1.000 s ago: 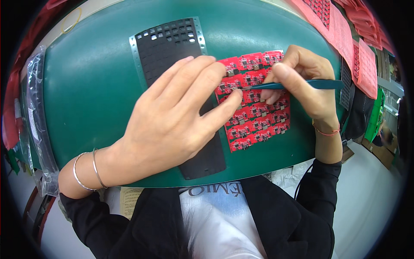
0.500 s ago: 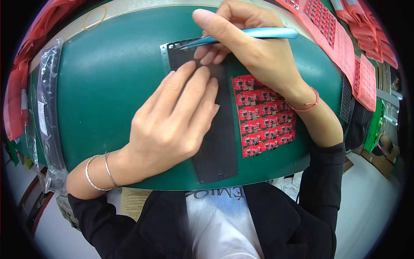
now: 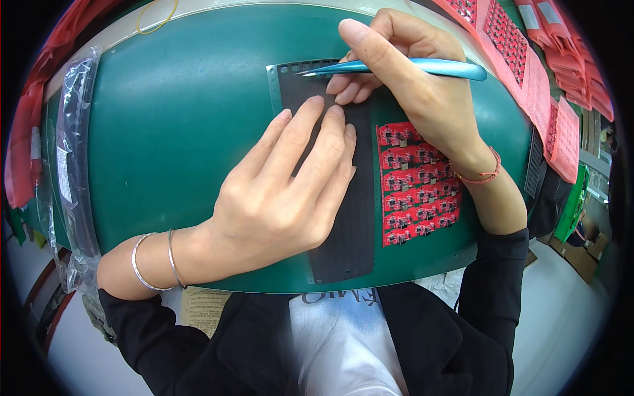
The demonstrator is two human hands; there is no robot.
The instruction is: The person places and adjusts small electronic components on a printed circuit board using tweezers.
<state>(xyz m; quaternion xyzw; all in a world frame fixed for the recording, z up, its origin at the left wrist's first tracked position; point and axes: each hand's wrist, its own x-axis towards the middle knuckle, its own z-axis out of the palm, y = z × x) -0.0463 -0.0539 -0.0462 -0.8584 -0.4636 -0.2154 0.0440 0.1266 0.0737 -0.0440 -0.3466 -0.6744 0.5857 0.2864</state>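
A long black sheet (image 3: 350,218) lies on the green work mat, with a row of small square marks along its far edge. Spread flat over its left part is my left hand (image 3: 274,195), its fingertips resting on the sheet. My right hand (image 3: 419,82) grips a pair of blue tweezers (image 3: 450,67) just beyond. The slim metal tips point left, close above the sheet's far edge; whether they touch it I cannot tell. Right beside the sheet sits a panel of small red circuit boards (image 3: 416,178), its far right corner hidden under my right hand and wrist.
A clear plastic bag (image 3: 80,145) with dark strips lies at the left edge of the green mat (image 3: 158,145). A yellow rubber band (image 3: 157,20) rests at the far left. Pink bags (image 3: 560,56) and more red boards (image 3: 507,39) line the far right.
My hands, the sheet and the red panel all appear shifted right together in the picture. The tweezers stay gripped near the sheet's far edge, and my left hand keeps its place on the sheet.
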